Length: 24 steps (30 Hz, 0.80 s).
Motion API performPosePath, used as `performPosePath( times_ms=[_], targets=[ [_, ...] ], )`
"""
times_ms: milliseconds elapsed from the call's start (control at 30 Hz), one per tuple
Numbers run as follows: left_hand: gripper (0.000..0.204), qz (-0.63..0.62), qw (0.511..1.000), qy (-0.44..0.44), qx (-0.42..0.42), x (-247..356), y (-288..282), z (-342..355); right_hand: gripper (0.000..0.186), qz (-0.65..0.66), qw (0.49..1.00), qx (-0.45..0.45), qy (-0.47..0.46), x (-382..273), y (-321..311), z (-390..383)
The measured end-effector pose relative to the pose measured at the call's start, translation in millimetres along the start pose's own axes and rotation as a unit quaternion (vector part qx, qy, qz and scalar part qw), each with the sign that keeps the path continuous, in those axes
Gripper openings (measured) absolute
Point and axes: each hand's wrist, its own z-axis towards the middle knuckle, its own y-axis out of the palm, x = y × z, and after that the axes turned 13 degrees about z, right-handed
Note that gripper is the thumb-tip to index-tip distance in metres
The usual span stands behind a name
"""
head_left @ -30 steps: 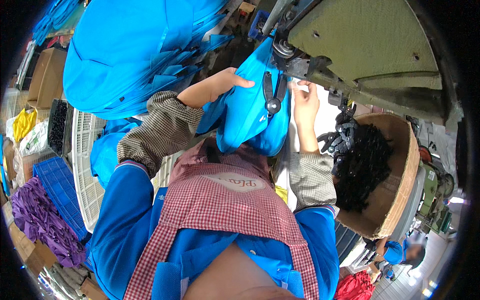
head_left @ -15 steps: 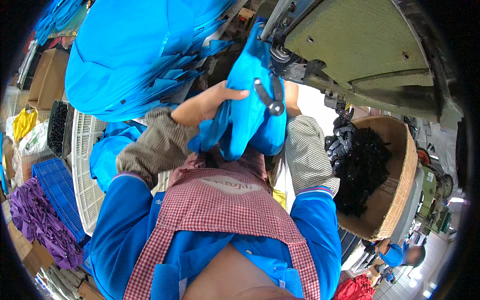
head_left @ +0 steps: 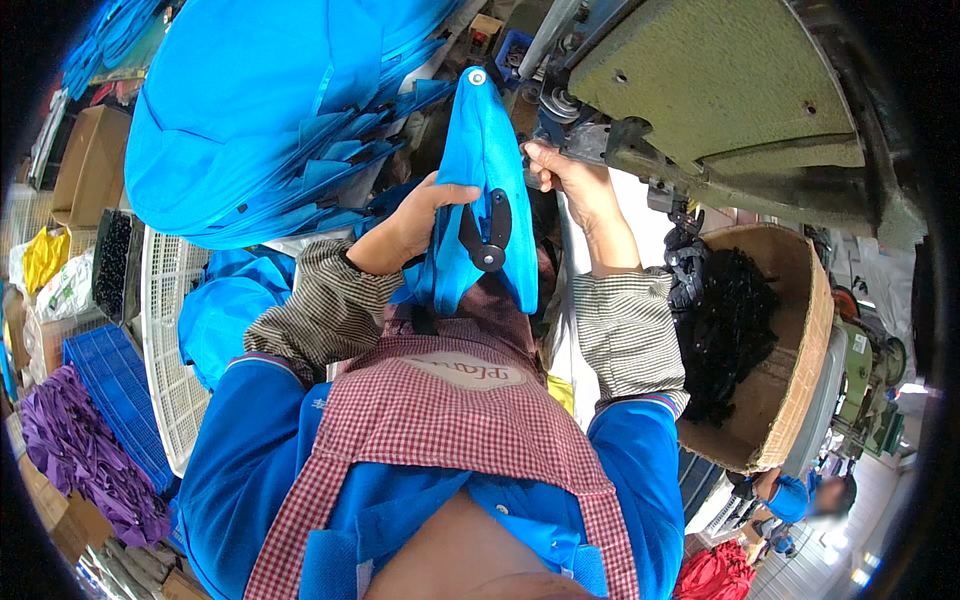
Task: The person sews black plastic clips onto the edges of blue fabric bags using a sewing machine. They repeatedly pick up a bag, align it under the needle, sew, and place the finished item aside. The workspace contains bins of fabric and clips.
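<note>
Gripping the blue fabric piece [head_left: 480, 190] from nine o'clock, the left hand [head_left: 415, 225] pinches it; its long axis runs twelve-to-six, right hand [head_left: 565, 180] pinching its three o'clock edge.

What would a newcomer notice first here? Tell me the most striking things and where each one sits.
A bright blue fabric piece with a black plastic clip stands at the centre, the left hand gripping its side and the right hand at its upper edge beneath a green machine. A big heap of blue fabric fills the upper left; a cardboard box of black parts sits on the right.
</note>
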Motion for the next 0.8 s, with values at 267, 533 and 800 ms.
performPosePath(
  times_ms=[267,533,800],
  targets=[
    [0.038,-0.044,0.999,0.007,0.0,1.8,-2.5,7.5,0.017,0.224,0.972,-0.054,0.044,69.9,-0.8,-53.6],
    [0.036,0.167,0.985,0.004,0.033,21.7,11.0,24.5,0.021,0.071,0.99,-0.059,-0.103,67.7,17.4,-68.3],
    [0.025,0.179,0.983,0.048,-0.002,20.2,5.0,66.5,0.02,0.003,0.991,0.049,-0.122,53.7,10.8,-42.5]
  ],
)
